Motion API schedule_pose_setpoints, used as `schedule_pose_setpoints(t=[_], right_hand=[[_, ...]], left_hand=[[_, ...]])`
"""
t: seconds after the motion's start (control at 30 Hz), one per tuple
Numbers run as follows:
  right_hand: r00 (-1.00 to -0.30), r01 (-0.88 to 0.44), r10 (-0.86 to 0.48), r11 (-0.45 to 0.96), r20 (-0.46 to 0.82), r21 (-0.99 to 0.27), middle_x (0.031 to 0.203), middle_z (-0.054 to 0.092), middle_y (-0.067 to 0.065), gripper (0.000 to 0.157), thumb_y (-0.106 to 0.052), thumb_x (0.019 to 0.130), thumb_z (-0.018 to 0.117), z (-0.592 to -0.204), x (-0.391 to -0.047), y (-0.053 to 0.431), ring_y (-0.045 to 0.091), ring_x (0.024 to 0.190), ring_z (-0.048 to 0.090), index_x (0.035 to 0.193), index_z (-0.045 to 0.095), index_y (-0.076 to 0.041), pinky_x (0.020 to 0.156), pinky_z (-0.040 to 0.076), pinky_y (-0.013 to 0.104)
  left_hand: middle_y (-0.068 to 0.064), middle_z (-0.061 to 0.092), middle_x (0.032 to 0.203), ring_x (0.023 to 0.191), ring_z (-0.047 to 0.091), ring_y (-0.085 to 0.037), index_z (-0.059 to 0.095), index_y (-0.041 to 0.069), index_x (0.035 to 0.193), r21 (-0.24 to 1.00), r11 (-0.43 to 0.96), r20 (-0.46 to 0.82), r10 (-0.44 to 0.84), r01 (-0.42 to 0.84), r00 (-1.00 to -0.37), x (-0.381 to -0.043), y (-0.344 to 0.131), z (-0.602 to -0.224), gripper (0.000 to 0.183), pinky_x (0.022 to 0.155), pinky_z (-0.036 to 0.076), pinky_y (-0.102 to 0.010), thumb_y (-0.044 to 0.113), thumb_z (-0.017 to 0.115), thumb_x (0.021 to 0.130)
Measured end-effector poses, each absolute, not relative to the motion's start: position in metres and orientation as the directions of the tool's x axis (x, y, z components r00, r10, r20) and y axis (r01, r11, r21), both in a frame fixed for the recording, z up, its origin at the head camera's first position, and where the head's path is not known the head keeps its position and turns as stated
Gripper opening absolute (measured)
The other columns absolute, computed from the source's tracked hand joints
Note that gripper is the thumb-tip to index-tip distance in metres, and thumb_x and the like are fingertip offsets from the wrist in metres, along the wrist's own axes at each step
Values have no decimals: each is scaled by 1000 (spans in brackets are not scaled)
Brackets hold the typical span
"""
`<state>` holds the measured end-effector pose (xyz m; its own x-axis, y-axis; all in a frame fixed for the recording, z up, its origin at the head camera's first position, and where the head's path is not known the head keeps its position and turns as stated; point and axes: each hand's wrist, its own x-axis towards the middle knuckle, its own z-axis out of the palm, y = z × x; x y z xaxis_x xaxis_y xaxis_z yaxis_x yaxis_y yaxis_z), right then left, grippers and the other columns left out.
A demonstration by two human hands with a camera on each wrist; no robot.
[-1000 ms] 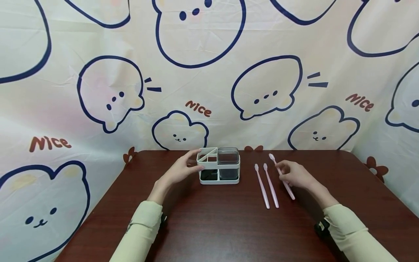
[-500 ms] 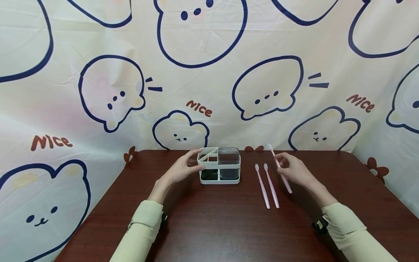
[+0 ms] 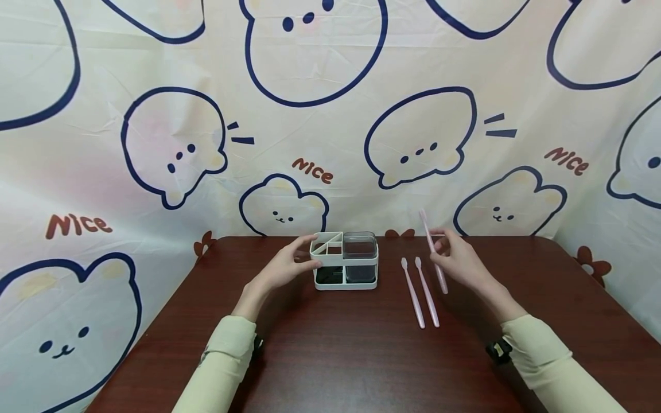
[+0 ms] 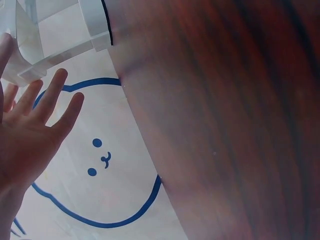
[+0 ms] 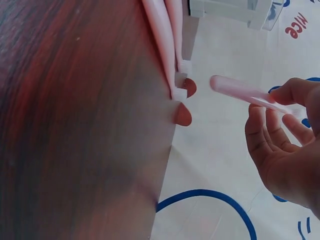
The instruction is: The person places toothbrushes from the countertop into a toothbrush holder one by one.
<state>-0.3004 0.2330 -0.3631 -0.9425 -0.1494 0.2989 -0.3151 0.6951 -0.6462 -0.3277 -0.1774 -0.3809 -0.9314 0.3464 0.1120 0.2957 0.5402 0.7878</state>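
In the head view my right hand pinches a pink toothbrush between thumb and fingers, raised off the table and tilted with its head up. The right wrist view shows the handle of that toothbrush under my thumb. Two more pink toothbrushes lie side by side, the left one and the right one, bristle ends toward the back. My left hand holds the left end of a white toothbrush holder, thumb at its front and a finger behind. A clear cup sits in the holder's right part.
The dark brown wooden table ends at a cloth backdrop printed with bears. The holder stands close to the table's back edge. Small divided compartments fill the holder's upper left part.
My right hand has lifted the toothbrush off the table and moved it a little left and toward the back. The left hand and the holder have stayed in place.
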Motion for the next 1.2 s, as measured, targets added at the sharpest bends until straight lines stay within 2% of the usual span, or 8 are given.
schedule_pose_setpoints(t=[0.57, 0.97, 1.2], right_hand=[[-897, -431, -204, 596, 391, -677, 98, 60, 15, 52, -1, 91, 61, -341, -299, 204, 24, 80, 63, 141, 45, -5, 65, 54, 24], [-888, -450, -195, 555, 416, -700, 102, 58, 12, 53, -7, 93, 62, -327, -299, 182, 25, 80, 66, 143, 43, -12, 65, 59, 31], [-884, -461, -204, 532, 420, -710, 102, 57, 12, 54, -6, 93, 61, -318, -300, 169, 25, 81, 65, 144, 43, -11, 61, 58, 31]], left_hand=[[-4, 45, 152, 131, 54, -33, 41, 32, 148, 789, 539, 113, 344, 295, -932, -328, -177, -381, 72, 101, 49, -55, 48, 74, 86], [-4, 46, 151, 131, 53, -33, 40, 32, 149, 786, 546, 105, 344, 289, -933, -329, -177, -382, 72, 102, 49, -54, 49, 73, 87], [-5, 44, 152, 131, 53, -35, 40, 31, 149, 789, 540, 107, 348, 293, -931, -329, -178, -382, 72, 102, 49, -54, 47, 73, 87]])
